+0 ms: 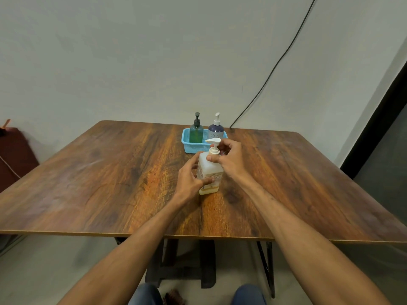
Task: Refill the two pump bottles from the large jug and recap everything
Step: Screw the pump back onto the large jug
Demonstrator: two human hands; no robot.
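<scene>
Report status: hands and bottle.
Left hand grips white pump bottle low. Right hand pinches its collar. Green bottle, purple bottle capped in basket behind.

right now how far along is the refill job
The green pump bottle and purple pump bottle stand capped in the blue basket; whether refilled, I can't tell. In hand: the left hand grips the white jug, the right hand pinches its pump collar. Left: finish that cap, though opening or closing is unclear.

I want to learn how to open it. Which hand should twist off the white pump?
Right. The right hand pinches the pump at its collar, so it is probably best placed to twist. The left hand grips the jug by its body and can likely hold it steady.
</scene>
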